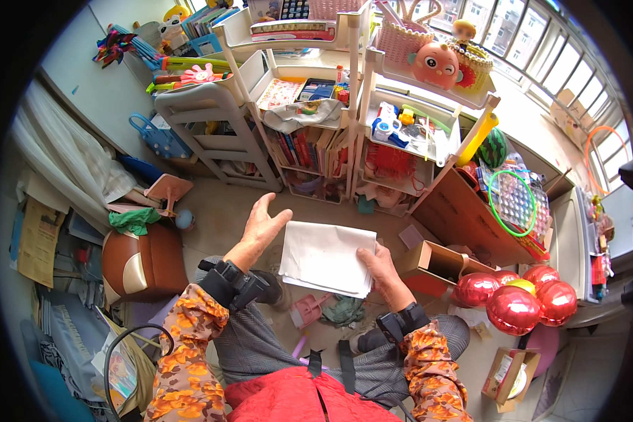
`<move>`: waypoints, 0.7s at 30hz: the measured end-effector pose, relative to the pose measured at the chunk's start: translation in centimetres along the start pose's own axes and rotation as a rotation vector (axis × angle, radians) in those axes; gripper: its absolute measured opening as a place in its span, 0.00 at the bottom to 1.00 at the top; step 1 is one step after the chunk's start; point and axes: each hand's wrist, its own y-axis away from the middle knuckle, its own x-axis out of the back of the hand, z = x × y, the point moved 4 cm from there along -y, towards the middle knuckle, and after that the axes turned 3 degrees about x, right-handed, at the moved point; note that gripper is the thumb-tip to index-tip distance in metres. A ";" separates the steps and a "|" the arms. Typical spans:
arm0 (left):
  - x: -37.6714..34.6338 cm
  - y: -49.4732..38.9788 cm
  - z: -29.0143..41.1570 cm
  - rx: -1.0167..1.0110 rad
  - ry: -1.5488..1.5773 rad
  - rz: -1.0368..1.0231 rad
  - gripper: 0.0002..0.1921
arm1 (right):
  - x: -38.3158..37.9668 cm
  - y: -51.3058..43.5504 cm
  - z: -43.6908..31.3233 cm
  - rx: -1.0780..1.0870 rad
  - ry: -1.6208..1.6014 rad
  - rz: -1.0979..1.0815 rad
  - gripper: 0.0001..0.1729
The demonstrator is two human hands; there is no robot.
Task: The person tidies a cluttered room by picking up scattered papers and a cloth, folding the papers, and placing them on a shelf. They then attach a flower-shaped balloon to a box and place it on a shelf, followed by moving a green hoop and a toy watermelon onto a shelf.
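Observation:
A stack of white paper sheets [328, 258], its layers showing along the lower edge, is held above the floor in front of my knees. My right hand [382, 271] grips its right edge, thumb on top and the other fingers hidden beneath. Just off the upper left corner of the paper, my left hand [261, 227] is raised with thumb and fingers apart, holding nothing. Below the paper, a pink dustpan [308, 311] and a crumpled green-grey cloth or bag [344, 310] lie on the floor between my feet.
White shelf carts [352, 105] full of toys and books stand ahead. To the left is a brown stool [146, 261] with a green cloth [134, 220]. An open cardboard box [438, 264], red balloons [514, 310] and a smaller box [509, 377] are on the right.

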 end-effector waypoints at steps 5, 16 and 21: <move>-7.5 3.8 4.4 -0.749 -0.743 -0.091 0.30 | -2.2 0.8 -1.0 0.124 0.136 -0.209 0.18; -7.7 2.4 0.8 -0.047 -0.159 -0.599 0.20 | -0.2 1.5 -2.4 0.081 0.084 -0.205 0.16; -4.7 1.8 -2.1 0.120 0.078 -0.603 0.20 | 2.0 0.1 -3.0 0.114 0.054 -0.038 0.15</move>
